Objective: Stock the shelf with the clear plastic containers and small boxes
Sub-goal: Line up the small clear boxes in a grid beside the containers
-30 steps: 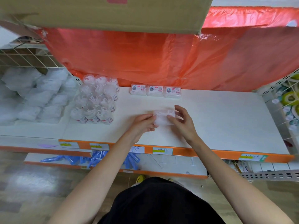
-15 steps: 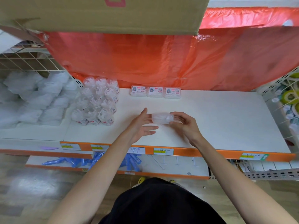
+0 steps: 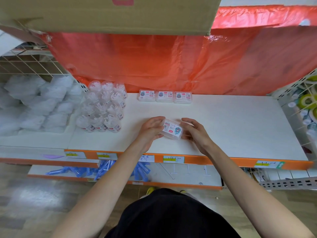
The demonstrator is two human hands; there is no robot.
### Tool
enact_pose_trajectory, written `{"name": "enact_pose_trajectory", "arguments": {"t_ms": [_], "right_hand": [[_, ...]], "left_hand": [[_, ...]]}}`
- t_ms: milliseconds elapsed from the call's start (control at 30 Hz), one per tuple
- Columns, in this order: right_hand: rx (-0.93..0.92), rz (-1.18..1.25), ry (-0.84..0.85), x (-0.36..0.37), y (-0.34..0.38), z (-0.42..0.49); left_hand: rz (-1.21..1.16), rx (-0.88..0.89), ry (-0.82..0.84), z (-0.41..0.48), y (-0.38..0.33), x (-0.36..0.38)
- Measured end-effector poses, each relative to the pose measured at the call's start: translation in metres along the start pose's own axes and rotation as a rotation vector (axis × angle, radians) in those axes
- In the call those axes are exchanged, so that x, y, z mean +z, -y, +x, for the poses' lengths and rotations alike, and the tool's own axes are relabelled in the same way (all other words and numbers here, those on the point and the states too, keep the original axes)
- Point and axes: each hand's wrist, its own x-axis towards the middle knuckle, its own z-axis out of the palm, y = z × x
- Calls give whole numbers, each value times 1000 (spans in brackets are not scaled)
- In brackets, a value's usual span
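Observation:
A small clear box (image 3: pixel 172 128) with a printed label facing up sits between my two hands, just above the middle of the white shelf (image 3: pixel 231 127). My left hand (image 3: pixel 150 130) curls round its left end and my right hand (image 3: pixel 193 132) grips its right end. Three like boxes (image 3: pixel 165 96) stand in a row at the shelf's back. A stack of round clear plastic containers (image 3: pixel 104 107) fills the shelf's left part.
A cardboard box (image 3: pixel 106 12) overhangs the top of the view, with red plastic sheeting (image 3: pixel 188 62) hanging behind the shelf. White bagged goods (image 3: pixel 34 103) lie on the left shelf. Wire baskets of tape rolls (image 3: pixel 307 103) stand at the right. Blue items (image 3: pixel 103 170) lie on the lower shelf.
The box has been turned so its printed label faces up. My left hand, open beside it half a second ago, now curls round its left end.

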Motion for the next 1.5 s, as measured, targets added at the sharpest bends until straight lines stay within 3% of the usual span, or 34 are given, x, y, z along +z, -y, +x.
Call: {"name": "enact_pose_trajectory", "arguments": {"t_ms": [200,367,567,700,867,933,1133,1333,1500], "right_hand": [[-1,-87,70,3,-2,2],[4,3,23,5,-4,3],[12,-2,-10,5,-18,10],[-78,-311,-14,2,-22,12],[-468,-713,10,-10,-20,12],[-544,-854,56,-14,-16,13],[-571,-892,12,-16,-15,13],[-499,-897,-190,-43,-15,21],[-412,-970,-304,-76,-13,37]], "left_hand": [[37,33,5,-2,-1,2],[4,-31,-82,-2,1,5],[29,-36,-46,-3,8,13],[131,3,-139,5,8,20],[252,29,-152,12,1,21],[286,35,-122,15,0,22],[367,144,-105,20,3,30],[757,326,-256,27,26,22],[1177,436,-189,32,41,15]]}}
